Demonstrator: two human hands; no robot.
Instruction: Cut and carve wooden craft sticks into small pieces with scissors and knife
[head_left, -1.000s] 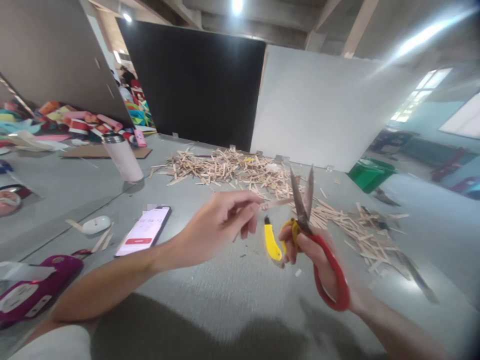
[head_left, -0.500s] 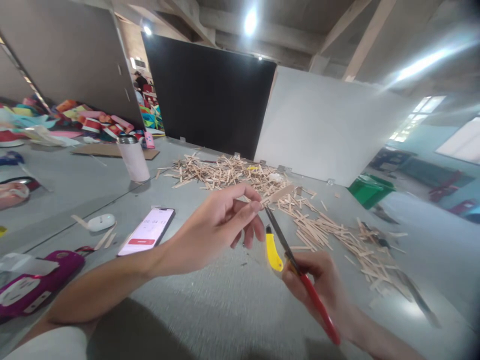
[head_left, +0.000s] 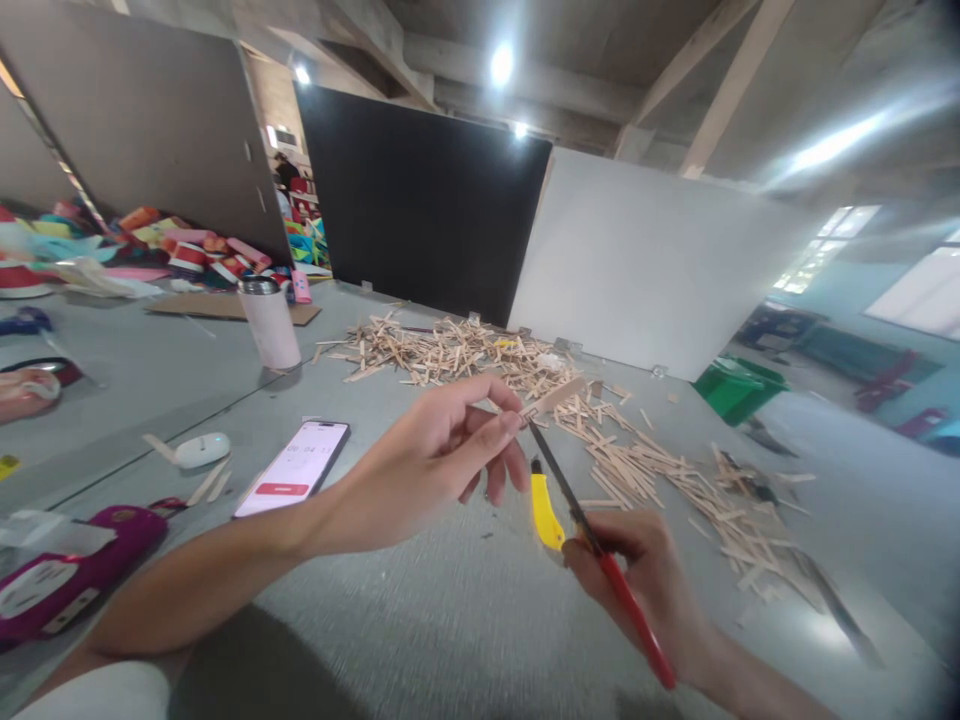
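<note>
My left hand pinches one end of a flat wooden stick between thumb and forefinger. The stick points away to the upper right. My right hand is closed around a tool with a red handle and a long, narrow dark blade. The blade's tip is up by my left fingertips, close to the stick; whether they touch I cannot tell. On the table between my hands lies a yellow utility knife, partly beside the dark blade.
Loose wooden sticks are heaped across the table's back and right side. At left are a phone, a white mouse-like object, a pink tumbler and a purple device. Another person's hand shows at the left edge.
The view has tilted up slightly, so most things sit a little lower. Both hands keep nearly the same pose, with the stick and the red-handled tool still held.
</note>
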